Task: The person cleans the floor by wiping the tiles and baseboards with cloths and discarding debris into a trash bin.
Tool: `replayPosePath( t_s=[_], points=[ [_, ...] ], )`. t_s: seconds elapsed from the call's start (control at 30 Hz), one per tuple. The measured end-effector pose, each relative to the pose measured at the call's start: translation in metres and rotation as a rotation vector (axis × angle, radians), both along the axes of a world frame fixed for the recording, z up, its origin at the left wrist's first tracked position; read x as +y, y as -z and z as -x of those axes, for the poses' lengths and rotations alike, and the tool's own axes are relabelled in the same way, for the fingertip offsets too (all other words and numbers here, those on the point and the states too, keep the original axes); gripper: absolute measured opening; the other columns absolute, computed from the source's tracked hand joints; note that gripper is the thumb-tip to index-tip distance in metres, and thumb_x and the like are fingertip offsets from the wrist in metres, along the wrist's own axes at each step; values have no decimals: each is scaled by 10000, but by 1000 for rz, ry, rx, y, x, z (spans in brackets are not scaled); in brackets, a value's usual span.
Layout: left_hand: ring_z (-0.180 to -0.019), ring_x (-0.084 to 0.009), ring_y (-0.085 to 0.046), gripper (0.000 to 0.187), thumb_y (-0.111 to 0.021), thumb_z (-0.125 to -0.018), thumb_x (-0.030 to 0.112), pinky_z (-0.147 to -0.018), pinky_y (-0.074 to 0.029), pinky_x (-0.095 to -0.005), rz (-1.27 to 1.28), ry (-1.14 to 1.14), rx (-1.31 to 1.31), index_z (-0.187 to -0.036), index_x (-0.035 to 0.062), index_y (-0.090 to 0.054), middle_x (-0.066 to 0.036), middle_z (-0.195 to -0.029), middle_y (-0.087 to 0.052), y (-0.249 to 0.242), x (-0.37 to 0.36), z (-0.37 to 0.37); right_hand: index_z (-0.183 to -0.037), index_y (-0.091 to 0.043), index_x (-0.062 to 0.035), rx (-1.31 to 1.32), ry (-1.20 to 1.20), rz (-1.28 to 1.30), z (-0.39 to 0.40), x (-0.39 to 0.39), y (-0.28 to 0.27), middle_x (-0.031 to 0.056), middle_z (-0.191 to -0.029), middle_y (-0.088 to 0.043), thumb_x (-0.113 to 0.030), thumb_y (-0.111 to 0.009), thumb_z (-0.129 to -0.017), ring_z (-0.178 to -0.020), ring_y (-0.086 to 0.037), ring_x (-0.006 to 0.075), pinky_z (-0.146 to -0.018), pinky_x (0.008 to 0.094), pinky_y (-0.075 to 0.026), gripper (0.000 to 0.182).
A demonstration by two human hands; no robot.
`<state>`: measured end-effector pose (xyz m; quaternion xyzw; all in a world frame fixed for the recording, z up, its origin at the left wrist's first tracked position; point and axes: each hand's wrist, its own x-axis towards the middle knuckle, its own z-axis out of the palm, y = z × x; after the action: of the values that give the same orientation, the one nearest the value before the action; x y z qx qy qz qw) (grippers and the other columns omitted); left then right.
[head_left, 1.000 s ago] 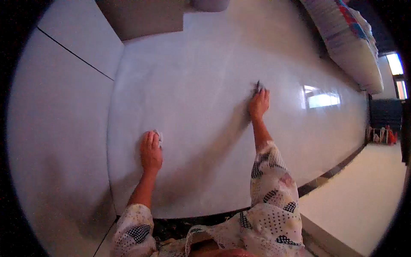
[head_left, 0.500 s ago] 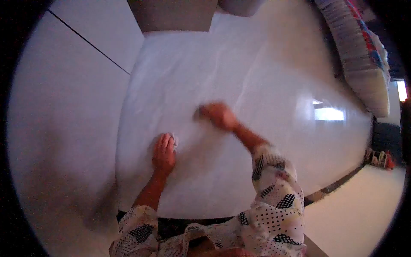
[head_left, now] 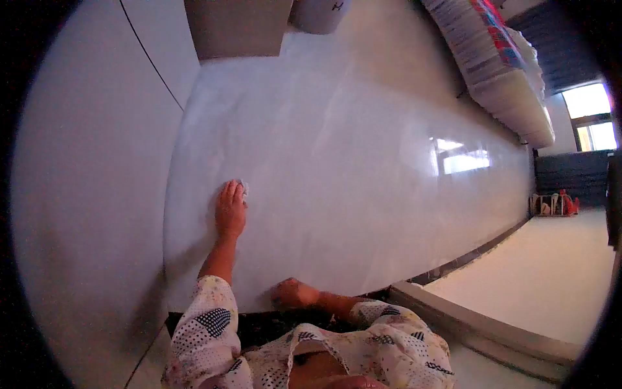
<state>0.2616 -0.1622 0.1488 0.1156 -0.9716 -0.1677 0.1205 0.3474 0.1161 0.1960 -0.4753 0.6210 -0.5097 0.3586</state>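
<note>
My left hand (head_left: 230, 209) rests on a pale glossy surface (head_left: 324, 214), its fingers curled over a crumpled white tissue or cloth (head_left: 244, 188). Only a small part of that white piece shows past the fingertips. Closer to my body, my right hand (head_left: 295, 294) lies low over the same surface by its dark near edge. Its fingers look curled in, and whatever they hold, if anything, is hidden.
A pale wall or panel (head_left: 97, 162) with a dark seam borders the left side. Beyond are a brown box (head_left: 236, 29) and a whitish container (head_left: 321, 16). To the right are a thick padded stack (head_left: 512, 97), a small rack (head_left: 554, 205) with red items, and a raised ledge (head_left: 479, 318).
My right hand has pulled back from the middle of the surface toward my body. My left hand stays on the white piece. The view has shifted, bringing more of the right-hand window into sight.
</note>
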Motion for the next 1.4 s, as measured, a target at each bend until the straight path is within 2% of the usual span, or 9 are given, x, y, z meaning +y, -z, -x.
replayPosePath(
  t_s=[0.1, 0.3, 0.37, 0.47, 0.53, 0.63, 0.77, 1.17, 1.4],
  points=[
    [-1245, -320, -385, 520, -647, -726, 29, -1033, -326, -411, -124, 29, 14, -1216, 30, -473, -138, -1330, -424, 14, -22, 7, -963, -620, -21, -157, 77, -168, 26, -13, -15, 155, -966, -623, -58, -556, -764, -887, -586, 338, -796, 415, -476, 212],
    [-1265, -315, -361, 462, -603, -771, 62, -1034, -317, -414, 15, 26, -12, -1213, 24, -471, -134, -1343, -406, -11, -24, 67, -964, -640, -39, 318, 347, -113, 145, -37, -16, 137, -1035, -635, 102, -497, -723, -1013, -592, 281, -865, 359, -473, 314],
    [-1269, -310, -355, 453, -589, -786, 83, -1033, -312, -426, 40, -9, -30, -1220, 31, -468, -130, -1348, -402, -6, -18, 70, -1033, -638, -71, 169, 549, -74, 204, -39, -10, 119, -1080, -629, -49, -525, -825, -1013, -593, 292, -874, 356, -470, 238],
    [-1276, -305, -346, 463, -594, -789, 107, -1037, -297, -441, 78, 1, -101, -1228, 42, -463, -123, -1355, -395, -7, -19, 66, -1019, -650, -42, -78, 981, -83, 318, -36, 2, 9, -960, -638, 62, -409, -760, -899, -578, 124, -799, 266, -471, 368],
    [-1276, -304, -345, 470, -602, -784, 115, -1040, -289, -446, 81, -1, -145, -1228, 46, -465, -119, -1356, -395, -16, -19, 66, -1057, -655, -40, -206, 1253, -84, 395, -29, 1, 31, -915, -651, 28, -434, -769, -854, -581, 123, -755, 267, -467, 369],
    [-1272, -303, -352, 470, -608, -779, 124, -1042, -281, -445, 69, -13, -211, -1221, 44, -471, -114, -1354, -402, -22, -20, 66, -1075, -622, -7, 337, 1529, -228, 490, -13, 35, 116, -927, -665, -38, -466, -800, -862, -621, 221, -790, 303, -468, 319],
    [-1262, -298, -365, 477, -618, -770, 148, -1038, -281, -448, 122, -5, -150, -1213, 38, -480, -112, -1343, -416, -64, 22, 11, -1021, -583, -18, 1071, 1348, -535, 502, 4, 21, 163, -1026, -581, -173, -492, -842, -970, -555, 333, -797, 413, -459, 254],
    [-1235, -325, -390, 539, -663, -678, 89, -1040, -267, -466, 9, -21, -264, -1179, 43, -471, -160, -1293, -440, -71, 128, -75, -1111, -537, -64, 955, 1240, -488, 541, -30, 20, 159, -1115, -542, -426, -474, -873, -1049, -511, 339, -874, 449, -423, 438],
    [-1193, -294, -418, 455, -640, -688, 107, -1010, -300, -423, -35, -34, -289, -1119, 56, -503, -122, -1230, -476, -59, 143, -69, -1082, -589, -101, 956, 560, -125, 460, -101, 20, 119, -1107, -590, -229, -427, -888, -1014, -557, 321, -867, 422, -447, 283]
  ],
)
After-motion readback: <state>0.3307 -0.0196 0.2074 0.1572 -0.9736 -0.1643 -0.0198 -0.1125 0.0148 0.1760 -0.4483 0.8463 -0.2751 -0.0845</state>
